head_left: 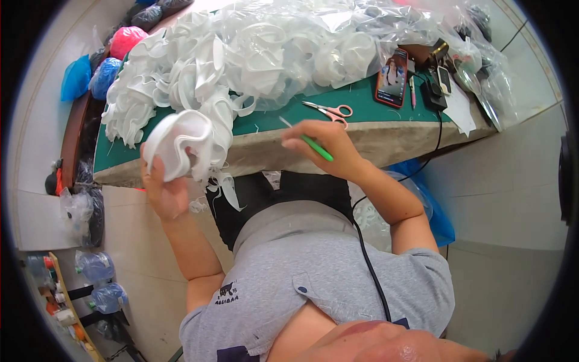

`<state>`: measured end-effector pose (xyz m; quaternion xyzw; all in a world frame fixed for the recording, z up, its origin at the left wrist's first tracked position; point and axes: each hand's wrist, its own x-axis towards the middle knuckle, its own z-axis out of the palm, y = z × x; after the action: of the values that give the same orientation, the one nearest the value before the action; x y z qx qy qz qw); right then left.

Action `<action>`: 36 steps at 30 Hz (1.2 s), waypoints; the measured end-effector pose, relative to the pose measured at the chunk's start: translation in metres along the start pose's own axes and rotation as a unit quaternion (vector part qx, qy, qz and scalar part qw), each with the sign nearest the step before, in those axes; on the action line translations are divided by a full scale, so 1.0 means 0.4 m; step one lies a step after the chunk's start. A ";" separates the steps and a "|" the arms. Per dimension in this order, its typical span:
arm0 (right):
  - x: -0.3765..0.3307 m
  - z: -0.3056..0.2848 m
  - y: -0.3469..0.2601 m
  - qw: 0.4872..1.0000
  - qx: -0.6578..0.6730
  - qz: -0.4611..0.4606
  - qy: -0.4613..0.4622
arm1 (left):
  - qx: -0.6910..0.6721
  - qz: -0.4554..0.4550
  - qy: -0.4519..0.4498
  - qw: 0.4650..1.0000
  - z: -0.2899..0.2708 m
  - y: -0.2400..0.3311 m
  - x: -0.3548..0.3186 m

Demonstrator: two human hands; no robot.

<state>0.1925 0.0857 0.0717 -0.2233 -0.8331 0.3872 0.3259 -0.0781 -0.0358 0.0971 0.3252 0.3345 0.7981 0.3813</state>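
My left hand (166,192) grips a white, wavy, cup-shaped piece of padded material (178,148) near the table's front edge, at the left. My right hand (325,143), fingers closed, holds a slim green-handled tool (316,148) with a thin pale tip pointing up and left; its exact kind is unclear. On the green tabletop, just beyond the right hand, lie scissors (335,113) with pink handles. A large heap of similar white curved pieces (199,63) spreads behind my left hand. Thin white scraps (228,192) hang over the edge toward my lap.
Clear plastic bags (356,24) cover the back of the table (259,123). To the right lie a phone (392,78) in a red case, a pen (413,92) and a black adapter (433,95). Its cable runs down past my right arm. Blue plastic (437,211) sits below.
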 end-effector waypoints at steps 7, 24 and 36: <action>0.030 0.050 -0.028 0.886 0.447 0.125 0.002 | -0.074 -0.155 -0.139 0.975 0.099 -0.124 -0.104; -0.032 0.026 -0.060 0.991 0.126 -0.041 0.016 | 0.009 -0.296 -0.156 0.942 0.107 -0.206 -0.135; -0.058 0.030 -0.051 0.984 0.092 -0.060 0.137 | -0.116 -0.306 -0.117 0.938 0.123 -0.232 -0.142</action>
<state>0.1974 0.0529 0.0732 -0.1930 -0.7532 0.4074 0.4790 0.0246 -0.0234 0.0374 0.2518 0.2757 0.6322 0.6789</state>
